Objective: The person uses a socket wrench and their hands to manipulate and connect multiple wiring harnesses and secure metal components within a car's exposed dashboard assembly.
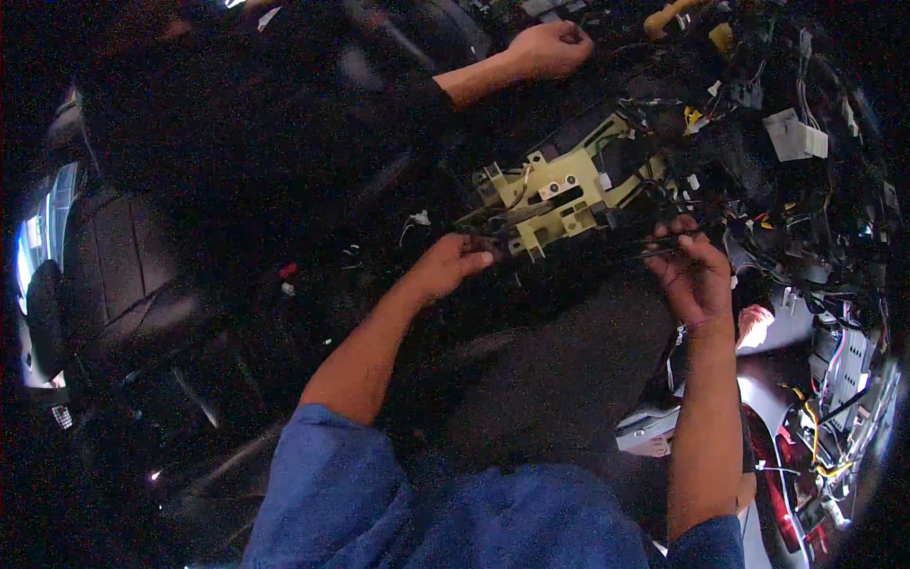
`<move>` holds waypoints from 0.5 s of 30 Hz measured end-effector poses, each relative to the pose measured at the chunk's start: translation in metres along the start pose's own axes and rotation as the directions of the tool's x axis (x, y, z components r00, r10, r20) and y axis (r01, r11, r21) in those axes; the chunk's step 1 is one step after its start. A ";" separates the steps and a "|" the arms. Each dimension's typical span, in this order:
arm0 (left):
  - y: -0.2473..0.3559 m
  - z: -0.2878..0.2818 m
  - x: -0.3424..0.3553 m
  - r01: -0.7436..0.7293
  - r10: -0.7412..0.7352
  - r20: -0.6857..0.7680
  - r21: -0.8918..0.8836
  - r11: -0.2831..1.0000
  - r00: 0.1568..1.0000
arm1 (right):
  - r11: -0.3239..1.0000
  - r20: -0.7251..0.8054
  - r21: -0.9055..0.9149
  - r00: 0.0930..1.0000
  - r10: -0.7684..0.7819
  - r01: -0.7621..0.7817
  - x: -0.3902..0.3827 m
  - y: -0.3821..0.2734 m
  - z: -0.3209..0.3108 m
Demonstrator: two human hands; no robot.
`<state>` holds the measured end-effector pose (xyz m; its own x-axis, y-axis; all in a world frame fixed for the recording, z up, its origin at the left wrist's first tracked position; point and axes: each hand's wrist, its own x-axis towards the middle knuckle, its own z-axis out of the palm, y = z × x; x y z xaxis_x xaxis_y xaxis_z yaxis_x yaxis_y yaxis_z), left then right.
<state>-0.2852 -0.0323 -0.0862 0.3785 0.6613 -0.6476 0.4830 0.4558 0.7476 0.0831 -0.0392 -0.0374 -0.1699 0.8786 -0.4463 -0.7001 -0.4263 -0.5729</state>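
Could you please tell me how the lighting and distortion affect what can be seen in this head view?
In the head view the scene is dim and grainy; the left side falls into near-black shadow, the left hand and right hand on the yellow-green bracket are readable but soft, the white connector looks brightest, and fisheye bending curves the wiring near the right rim.

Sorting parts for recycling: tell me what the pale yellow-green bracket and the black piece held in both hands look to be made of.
Pale yellow-green bracket: likely moulded plastic, matte, going by its even colour, ribs and square cut-outs; coated metal can't be ruled out.
Black piece between the left hand and right hand: dark, thin and dull, perhaps plastic trim or a cable bundle; too dim to tell.
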 end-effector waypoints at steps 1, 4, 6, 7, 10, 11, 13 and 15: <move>-0.005 -0.002 0.001 0.004 -0.004 -0.004 0.000 1.000 1.000 | 1.000 0.003 0.002 1.000 0.004 -0.004 0.000 0.000 -0.001; -0.015 -0.010 0.000 0.011 -0.005 0.087 -0.071 0.997 0.996 | 1.000 -0.031 0.015 1.000 0.005 -0.005 0.000 0.000 -0.005; -0.012 -0.010 -0.001 -0.039 0.033 0.275 0.016 0.999 0.961 | 0.997 0.024 0.050 0.998 0.062 -0.063 0.000 -0.003 -0.002; -0.012 -0.006 -0.005 -0.031 0.026 0.269 0.016 0.999 0.963 | 0.996 0.028 0.054 0.997 0.070 -0.072 -0.002 -0.001 -0.002; -0.013 0.003 -0.014 -0.076 -0.029 0.303 0.330 0.941 0.953 | 0.999 -0.073 -0.018 0.997 0.028 -0.029 -0.005 0.000 -0.003; -0.013 0.005 -0.016 -0.085 -0.044 0.308 0.394 0.915 0.951 | 0.999 -0.033 0.006 0.999 0.041 -0.041 -0.005 0.000 -0.005; -0.013 0.005 -0.016 -0.092 -0.064 0.314 0.457 0.884 0.947 | 0.998 0.004 0.035 0.999 0.054 -0.055 -0.005 0.000 -0.008; -0.008 0.000 -0.019 -0.076 -0.196 0.437 0.532 0.843 0.878 | 0.998 0.054 0.027 0.997 0.055 -0.057 -0.009 0.002 -0.014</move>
<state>-0.2964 -0.0483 -0.0799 0.5825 0.2312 -0.7793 0.7985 0.0167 0.6018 0.0928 -0.0503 -0.0439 -0.2454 0.8641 -0.4395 -0.7081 -0.4694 -0.5275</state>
